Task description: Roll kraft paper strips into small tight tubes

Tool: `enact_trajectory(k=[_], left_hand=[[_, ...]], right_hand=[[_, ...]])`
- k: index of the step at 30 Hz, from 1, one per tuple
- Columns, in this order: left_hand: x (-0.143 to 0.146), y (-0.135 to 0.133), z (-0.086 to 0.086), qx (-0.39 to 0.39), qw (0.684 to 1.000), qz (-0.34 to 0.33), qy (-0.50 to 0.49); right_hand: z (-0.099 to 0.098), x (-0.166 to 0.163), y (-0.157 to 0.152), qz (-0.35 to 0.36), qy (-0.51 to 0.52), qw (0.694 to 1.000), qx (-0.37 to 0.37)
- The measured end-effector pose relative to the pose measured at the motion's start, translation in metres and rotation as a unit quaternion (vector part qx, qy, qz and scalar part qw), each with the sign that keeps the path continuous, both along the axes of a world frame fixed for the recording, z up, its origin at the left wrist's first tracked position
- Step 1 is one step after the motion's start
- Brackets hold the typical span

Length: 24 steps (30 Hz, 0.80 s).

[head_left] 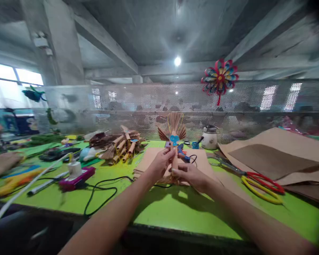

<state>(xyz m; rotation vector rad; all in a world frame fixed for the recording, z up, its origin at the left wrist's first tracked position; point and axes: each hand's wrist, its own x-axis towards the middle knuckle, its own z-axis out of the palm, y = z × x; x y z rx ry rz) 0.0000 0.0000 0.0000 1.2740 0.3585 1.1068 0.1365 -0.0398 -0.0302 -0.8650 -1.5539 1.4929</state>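
Upright between my hands stands a brown paper craft figure (174, 140) with pleated fans at its top and sides, a blue patch in its middle and a yellow cord loop. My left hand (162, 162) is closed round its rolled paper stem from the left. Lower down, my right hand (190, 175) pinches the same stem near its bottom end. Behind it, a blue glue gun (183, 153) rests on a stack of brown paper sheets (149, 161), partly hidden by the figure.
Similar paper pieces (124, 145) lie piled at left. Nearer are a purple power strip (77, 178), a white cable and a black cord. Red and yellow scissors (263, 184) lie at right beside large brown paper sheets (281, 156). A white jar (210, 137) stands behind.
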Motion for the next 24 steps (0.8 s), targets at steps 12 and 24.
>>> enact_trajectory(k=[12, 24], left_hand=[[-0.004, 0.001, -0.002, -0.009, 1.000, -0.022, 0.003], [-0.007, 0.001, -0.003, -0.014, 0.999, -0.053, 0.004]], right_hand=[[-0.004, 0.007, 0.002, 0.037, -0.011, 0.999, 0.020], [-0.002, 0.014, 0.005, 0.097, -0.037, 0.992, 0.070]])
